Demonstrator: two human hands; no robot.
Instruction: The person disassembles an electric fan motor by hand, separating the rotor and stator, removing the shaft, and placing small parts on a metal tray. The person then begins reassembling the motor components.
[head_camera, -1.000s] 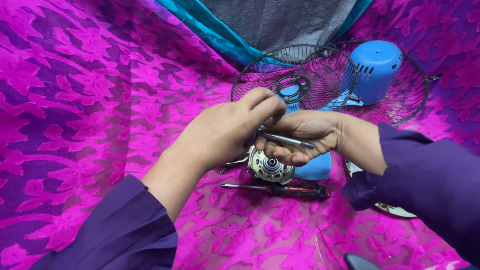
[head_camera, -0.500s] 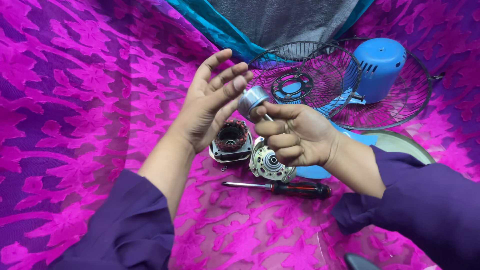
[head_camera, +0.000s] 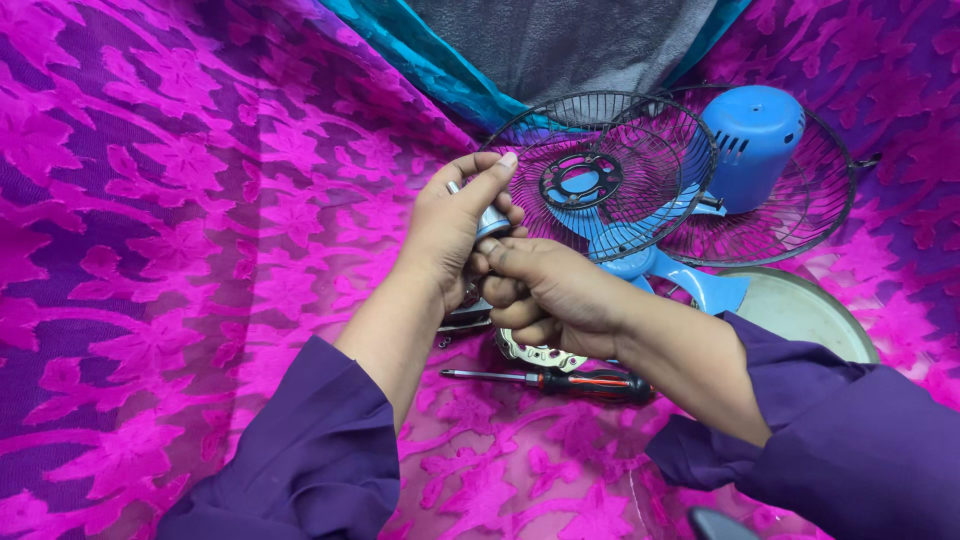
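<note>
Centrally, a small silver metal part (head_camera: 492, 220), rounded and shiny, is shown gripped between the two hands, raised above the cloth and just in front of the fan grilles. The left hand (head_camera: 455, 230) is closed around the part from the left, with thumb and forefinger curled over its top; a thin metal stub is seen at the upper edge of this grip. The right hand (head_camera: 545, 295) is clamped on the part from below and from the right, its fingers folded tightly, so that both hands are pressed together and touching. Both wrists are covered by dark purple sleeves (head_camera: 300, 450).

Directly beneath the right hand, a round silver motor plate (head_camera: 535, 353) with cut-outs is partly hidden, lying on the cloth. A second metal motor piece (head_camera: 462, 318) is glimpsed under the left wrist; its shape cannot be told fully. Just below these, a screwdriver (head_camera: 560, 380) with a black-and-red handle is laid flat, its shaft pointing left.

Behind the hands, a dark wire fan grille (head_camera: 600, 170) is set tilted, overlapping a second grille (head_camera: 800, 215). A blue motor housing (head_camera: 752, 140) is seen resting on the second grille, and blue fan blades (head_camera: 690, 285) lie near the right forearm. A pale round base (head_camera: 800, 310) is partly covered by the right sleeve. Everything is spread on a magenta and purple floral cloth (head_camera: 150, 200).
</note>
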